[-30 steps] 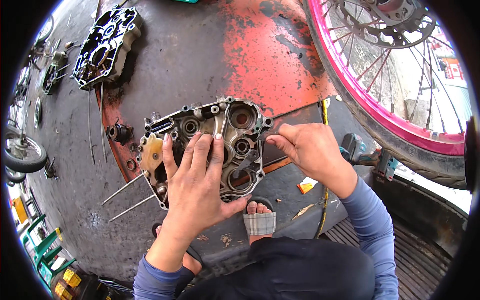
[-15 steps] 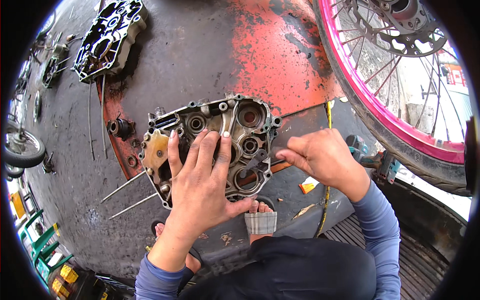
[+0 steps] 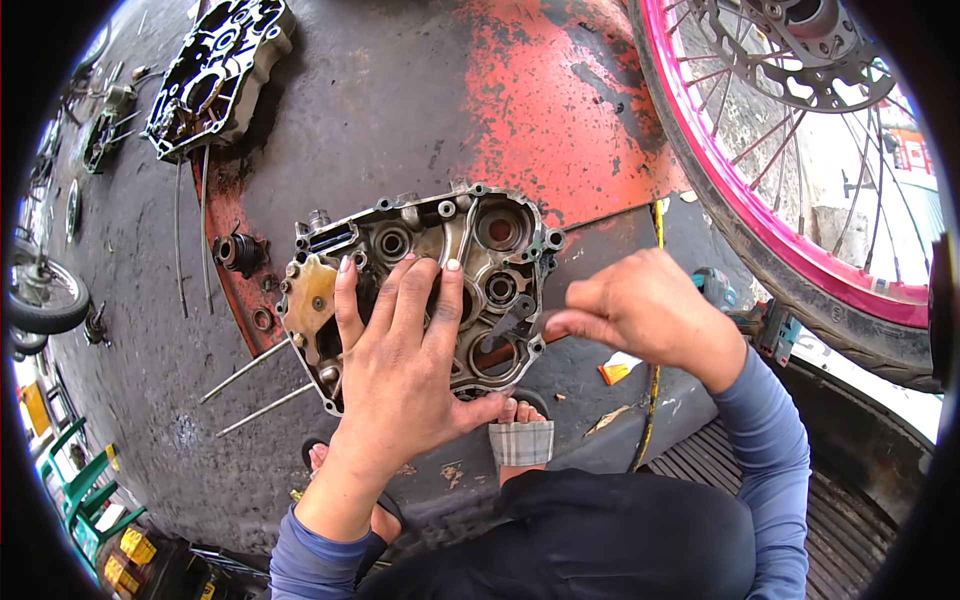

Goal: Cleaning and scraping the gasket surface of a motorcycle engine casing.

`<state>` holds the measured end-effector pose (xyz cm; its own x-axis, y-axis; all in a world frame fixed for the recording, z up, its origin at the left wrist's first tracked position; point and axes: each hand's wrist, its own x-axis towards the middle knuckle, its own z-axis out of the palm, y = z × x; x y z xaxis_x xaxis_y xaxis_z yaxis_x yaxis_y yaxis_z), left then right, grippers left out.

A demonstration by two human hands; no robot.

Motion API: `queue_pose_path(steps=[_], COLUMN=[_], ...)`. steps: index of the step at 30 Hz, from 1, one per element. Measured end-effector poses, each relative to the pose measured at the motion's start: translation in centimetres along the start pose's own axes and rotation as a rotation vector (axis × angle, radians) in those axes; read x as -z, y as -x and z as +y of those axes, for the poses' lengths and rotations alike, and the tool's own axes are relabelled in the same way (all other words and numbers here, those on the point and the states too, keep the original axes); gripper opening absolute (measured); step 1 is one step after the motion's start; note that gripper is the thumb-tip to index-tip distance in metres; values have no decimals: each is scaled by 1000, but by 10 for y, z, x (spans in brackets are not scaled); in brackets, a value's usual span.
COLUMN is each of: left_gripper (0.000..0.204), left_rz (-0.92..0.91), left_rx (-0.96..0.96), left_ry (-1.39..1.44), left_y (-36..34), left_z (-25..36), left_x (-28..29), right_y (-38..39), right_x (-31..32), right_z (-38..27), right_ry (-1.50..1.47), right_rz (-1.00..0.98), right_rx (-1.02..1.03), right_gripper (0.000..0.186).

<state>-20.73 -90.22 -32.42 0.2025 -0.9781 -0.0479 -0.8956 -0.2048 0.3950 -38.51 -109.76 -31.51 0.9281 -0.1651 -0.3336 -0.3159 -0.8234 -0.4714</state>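
A half of a metal engine crankcase (image 3: 430,232), with round bearing seats and a tan plate on its left end, lies in front of me. My left hand (image 3: 400,350) rests flat over its middle, fingers spread, covering part of the inside. Just off the case's right edge is my right hand (image 3: 640,310), with its fingers curled and the thumb pointing at the case. Something dark and thin seems to show by the thumb tip, but its kind is hidden. Near that thumb a dark metal arm (image 3: 516,324) sits inside the case. Two long studs (image 3: 262,412) stick out at its lower left.
Another casing half (image 3: 228,95) lies at the far left, with a small dark gear-like part (image 3: 240,253) nearer. At the right stand a pink-rimmed motorcycle wheel (image 3: 720,195) and a teal power tool (image 3: 765,330). A yellow cord (image 3: 655,410) runs along the floor by an orange-and-white packet (image 3: 618,370).
My right hand has shifted slightly, its thumb tip a little lower and the wrist a bit farther right. My left hand and the crankcase have stayed in place.
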Motion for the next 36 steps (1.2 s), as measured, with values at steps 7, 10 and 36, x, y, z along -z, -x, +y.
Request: queue_pose_path(steps=[7, 10, 36], left_gripper=[113, 114, 111], left_rz=[-46, -33, 1], left_rx=[17, 16, 24], left_ry=[-17, -10, 21], left_y=[0, 1, 0], left_z=[0, 0, 0], left_x=[0, 0, -1], right_y=[-8, -14, -36], right_x=[10, 9, 3], right_z=[6, 4, 13], right_ry=[64, 86, 315], right_rz=[-41, -96, 21], right_rx=[46, 142, 347], right_gripper=[44, 43, 56])
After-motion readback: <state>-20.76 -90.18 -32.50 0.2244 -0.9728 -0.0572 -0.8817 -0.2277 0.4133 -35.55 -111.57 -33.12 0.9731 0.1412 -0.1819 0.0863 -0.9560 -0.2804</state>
